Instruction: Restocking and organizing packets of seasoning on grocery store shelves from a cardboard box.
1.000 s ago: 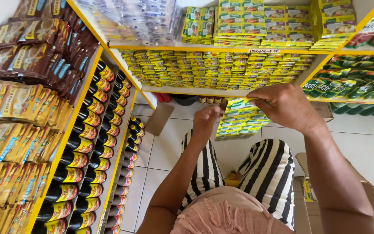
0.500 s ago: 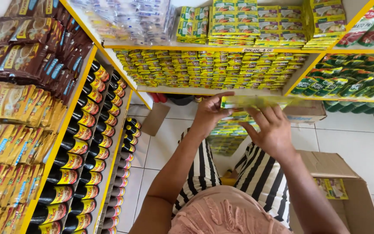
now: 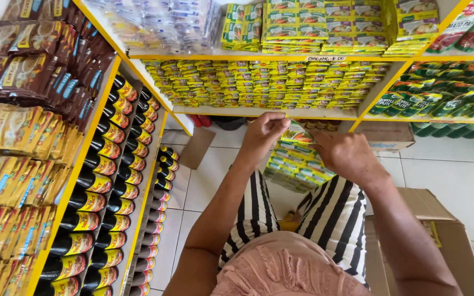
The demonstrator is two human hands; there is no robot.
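My left hand point(image 3: 263, 133) and my right hand point(image 3: 343, 153) both pinch a strip of small yellow-green sachets point(image 3: 297, 133) held between them, just below the front edge of the middle shelf. The strip hangs down toward a loose pile of the same sachets point(image 3: 294, 166) resting on my lap or the floor. Directly behind my hands, the shelf point(image 3: 259, 111) carries dense rows of matching yellow sachets point(image 3: 259, 82).
Dark sauce bottles point(image 3: 102, 181) with yellow-red labels fill the left shelves, with brown and golden pouches point(image 3: 23, 109) further left. Green pouches point(image 3: 445, 98) sit at right. An open cardboard box point(image 3: 440, 230) stands by my right arm, another box point(image 3: 385, 134) under the shelf.
My right hand has come down from the shelf edge and both hands have drawn together, now holding the sachet strip lower and nearer to me.
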